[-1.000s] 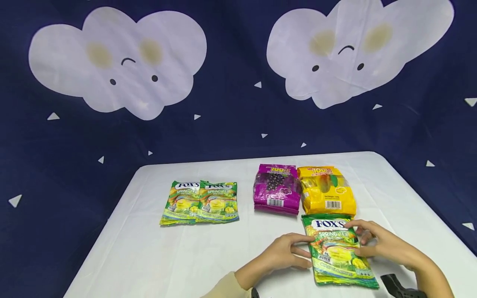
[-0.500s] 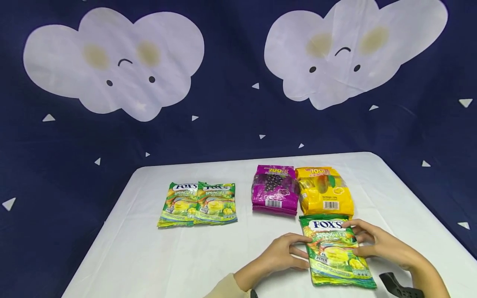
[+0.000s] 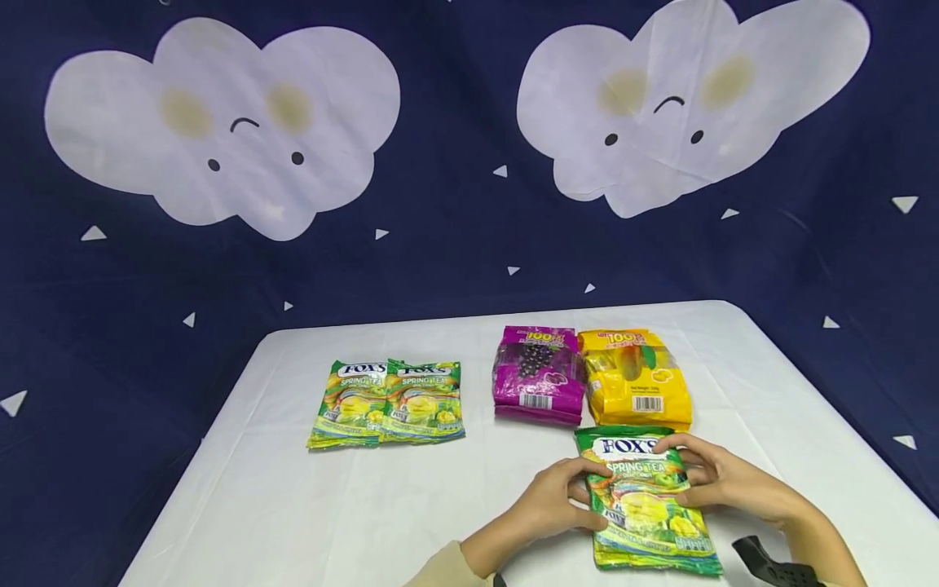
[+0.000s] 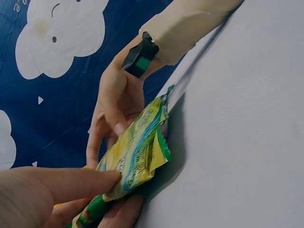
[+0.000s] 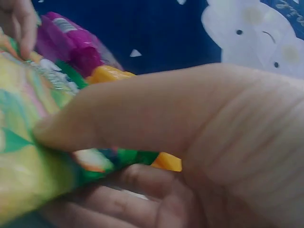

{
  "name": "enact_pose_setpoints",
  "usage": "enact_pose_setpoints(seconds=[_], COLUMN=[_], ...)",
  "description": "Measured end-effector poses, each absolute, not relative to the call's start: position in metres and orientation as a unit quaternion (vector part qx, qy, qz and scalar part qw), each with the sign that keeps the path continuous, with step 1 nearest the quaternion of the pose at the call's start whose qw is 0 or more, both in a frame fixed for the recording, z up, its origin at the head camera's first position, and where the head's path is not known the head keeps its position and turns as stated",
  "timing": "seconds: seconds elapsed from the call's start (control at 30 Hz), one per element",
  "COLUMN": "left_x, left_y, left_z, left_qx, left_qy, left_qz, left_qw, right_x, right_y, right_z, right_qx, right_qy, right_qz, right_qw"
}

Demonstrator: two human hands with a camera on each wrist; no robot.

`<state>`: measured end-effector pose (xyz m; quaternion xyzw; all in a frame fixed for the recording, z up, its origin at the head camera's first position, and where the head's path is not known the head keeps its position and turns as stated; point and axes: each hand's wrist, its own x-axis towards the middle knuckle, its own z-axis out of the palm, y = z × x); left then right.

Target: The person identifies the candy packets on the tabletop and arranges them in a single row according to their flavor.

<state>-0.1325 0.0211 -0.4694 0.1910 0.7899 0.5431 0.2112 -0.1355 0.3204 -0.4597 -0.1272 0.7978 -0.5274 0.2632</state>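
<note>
A green and yellow candy bag [image 3: 649, 518] marked FOX'S Spring Tea is held between both hands near the front right of the table in the head view. My left hand [image 3: 553, 499] grips its left edge; in the left wrist view the thumb [image 4: 90, 183] presses on top with fingers beneath. On the opposite edge, my right hand [image 3: 734, 487] pinches the bag, thumb [image 5: 90, 116] above and fingers under it in the right wrist view. The left wrist view shows the bag tilted, with a shadow on the cloth beside it.
Behind the held bag lie a purple candy bag [image 3: 539, 379] and a yellow candy bag [image 3: 634, 379], side by side. Two matching green bags overlap at the left: one bag [image 3: 341, 408] partly under another bag [image 3: 423, 403]. A dark cloud-printed curtain [image 3: 455, 277] backs the white table [image 3: 330, 514].
Both hands have shifted the held bag slightly left. My left thumb and fingers now reach further over its edge. The other bags stay in place; the head view has drifted a little.
</note>
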Motion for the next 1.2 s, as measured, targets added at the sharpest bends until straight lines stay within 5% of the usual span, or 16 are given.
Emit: enact_pose_setpoints(seconds=[0.23, 0.77, 1.2], left_x=[-0.128, -0.143, -0.161], left_y=[0.018, -0.03, -0.091], left_z=[-0.473, -0.454, -0.434], left_qx=[0.178, 0.201, 0.19], left_qy=[0.785, 0.751, 0.741], left_qz=[0.57, 0.603, 0.616], left_qw=[0.168, 0.178, 0.185], right_x=[-0.134, -0.127, -0.154], right_y=[0.303, 0.257, 0.197], right_z=[-0.46, -0.456, -0.447], right_qx=[-0.101, -0.128, -0.152], right_qy=[0.79, 0.721, 0.717], right_qz=[-0.549, -0.646, -0.655], right_qw=[0.253, 0.217, 0.184])
